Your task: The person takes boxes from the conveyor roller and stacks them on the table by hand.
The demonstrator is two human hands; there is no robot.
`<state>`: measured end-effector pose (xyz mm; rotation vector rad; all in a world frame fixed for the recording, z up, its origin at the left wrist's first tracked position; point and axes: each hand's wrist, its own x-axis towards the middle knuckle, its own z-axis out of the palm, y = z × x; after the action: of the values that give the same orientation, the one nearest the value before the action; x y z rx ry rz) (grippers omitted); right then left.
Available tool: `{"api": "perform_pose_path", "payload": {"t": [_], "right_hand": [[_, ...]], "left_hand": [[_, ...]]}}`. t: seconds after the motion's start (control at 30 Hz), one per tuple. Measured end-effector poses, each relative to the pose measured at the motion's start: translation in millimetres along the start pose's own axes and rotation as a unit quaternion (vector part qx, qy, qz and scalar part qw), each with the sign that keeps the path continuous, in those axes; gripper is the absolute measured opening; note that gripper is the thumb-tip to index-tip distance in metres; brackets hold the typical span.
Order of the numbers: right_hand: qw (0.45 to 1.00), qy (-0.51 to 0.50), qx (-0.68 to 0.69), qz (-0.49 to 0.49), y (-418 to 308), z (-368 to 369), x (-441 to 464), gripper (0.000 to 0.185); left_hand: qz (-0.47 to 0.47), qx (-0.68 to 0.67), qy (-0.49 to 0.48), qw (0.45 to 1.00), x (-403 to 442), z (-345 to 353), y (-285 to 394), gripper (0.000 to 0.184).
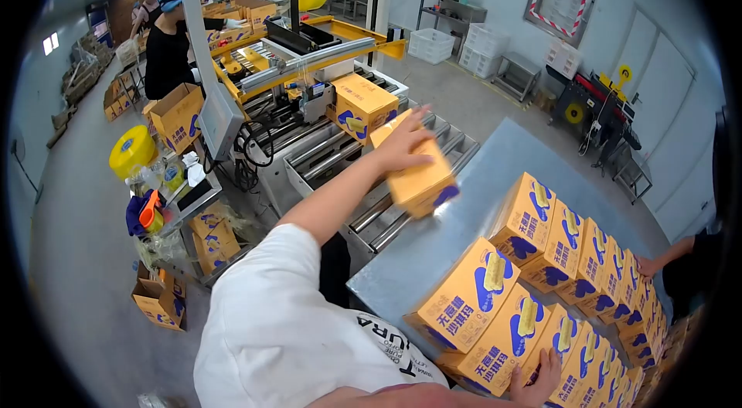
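Note:
My left hand (406, 147) is on a yellow cardboard carton (423, 180), fingers over its upper side. That carton is tilted and slightly blurred, where the metal table (456, 226) meets the roller conveyor (379, 234). My right hand (537, 381) rests with fingers apart against the near row of cartons, touching one carton (553, 334) with blue print and a snack-bar picture. Beside it, nearer the table's left edge, stand two more cartons, one of them the end carton (468, 296). Another carton (362, 107) sits on the rollers under the taping machine (309, 60).
A second row of cartons (525, 219) stands behind the near one. At the right, another person's hand (648, 265) touches it. A monitor (220, 118) and a cluttered side stand (185, 203) are left of the conveyor. A co-worker (166, 52) stands beyond.

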<state>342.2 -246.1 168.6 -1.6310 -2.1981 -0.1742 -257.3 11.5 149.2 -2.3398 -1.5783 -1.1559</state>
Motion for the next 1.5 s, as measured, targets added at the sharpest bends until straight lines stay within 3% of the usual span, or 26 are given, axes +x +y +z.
{"api": "perform_pose_path", "payload": {"t": [0.03,0.07,0.1,0.13,0.17,0.2,0.3,0.4,0.57,0.63,0.67,0.73,0.83,0.9,1.0,1.03,1.1,1.2,1.33,1.43,1.5], "right_hand": [[1.000,0.004,-0.002,0.000,-0.7,-0.3,0.8,0.065],[1.000,0.006,-0.004,0.001,-1.9,0.0,0.3,0.065],[1.000,0.008,-0.005,0.002,-2.2,0.2,-0.6,0.065],[1.000,0.006,-0.004,-0.001,-1.2,0.3,-1.2,0.065],[1.000,0.006,-0.004,-0.003,-0.1,0.7,-0.4,0.065],[1.000,0.008,-0.003,-0.003,1.3,2.0,0.6,0.064],[1.000,-0.003,-0.016,-0.011,7.5,1.2,-3.9,0.064],[0.997,0.029,0.069,0.003,29.2,4.3,-12.1,0.066],[0.998,-0.014,0.029,0.063,29.0,-15.8,-16.9,0.067],[0.997,-0.022,-0.004,0.075,35.6,-16.1,-16.6,0.069],[0.986,-0.009,-0.006,0.169,54.1,12.4,-30.6,0.075],[0.984,-0.018,-0.009,0.180,48.8,-2.7,-31.4,0.076],[0.966,-0.085,-0.060,0.238,44.3,-8.6,-26.2,0.083],[0.954,-0.112,-0.089,0.263,39.2,-8.5,-22.6,0.084],[0.942,0.003,-0.181,0.284,27.6,17.4,-18.8,0.069],[0.946,-0.029,-0.156,0.283,28.0,11.1,-18.7,0.073],[0.950,-0.094,-0.107,0.280,31.2,-5.7,-19.6,0.081],[0.951,-0.073,-0.112,0.281,32.5,0.2,-18.1,0.075],[0.960,-0.025,-0.125,0.249,22.6,-6.4,-14.6,0.065],[0.974,0.049,-0.218,0.028,100.9,38.6,-38.5,0.060],[0.972,0.051,-0.160,0.164,64.5,19.6,-24.6,0.064]], "left_hand": [[-0.021,-0.220,0.050,0.974,-22.6,15.9,-23.1,0.058],[-0.042,-0.369,0.001,0.928,-51.9,21.3,-14.3,0.052],[-0.079,-0.524,-0.038,0.847,-81.0,25.9,-4.3,0.046],[-0.127,-0.641,-0.065,0.754,-110.1,30.3,6.2,0.040],[-0.157,-0.687,-0.049,0.708,-125.4,25.9,53.3,0.042],[-0.119,-0.617,-0.100,0.771,-141.4,43.0,59.6,0.047],[-0.125,-0.661,-0.092,0.734,-169.2,44.4,142.5,0.040],[-0.106,-0.665,-0.120,0.730,-159.6,37.3,158.0,0.037],[-0.104,-0.673,-0.124,0.722,-152.7,58.4,189.9,0.041],[-0.099,-0.644,-0.125,0.748,-158.2,86.6,195.3,0.054],[-0.095,-0.626,-0.119,0.765,-156.7,92.5,203.7,0.057],[-0.075,-0.595,-0.108,0.793,-152.6,105.8,218.9,0.068],[-0.021,-0.450,-0.133,0.883,-138.2,104.5,225.9,0.072],[0.041,-0.322,-0.093,0.941,-111.2,98.6,214.0,0.080],[0.057,-0.082,-0.053,0.994,-37.4,72.7,169.5,0.083],[0.063,0.004,-0.036,0.997,-8.5,62.8,144.6,0.087],[-0.067,0.153,-0.021,0.986,30.9,41.0,107.9,0.088],[-0.146,0.134,-0.070,0.978,19.2,46.5,22.9,0.092],[-0.053,0.170,0.062,0.982,-40.3,39.3,44.6,0.093],[-0.080,0.122,0.082,0.986,-93.2,29.9,60.7,0.094],[-0.223,0.072,0.118,0.965,-120.8,42.1,65.2,0.098]]}}
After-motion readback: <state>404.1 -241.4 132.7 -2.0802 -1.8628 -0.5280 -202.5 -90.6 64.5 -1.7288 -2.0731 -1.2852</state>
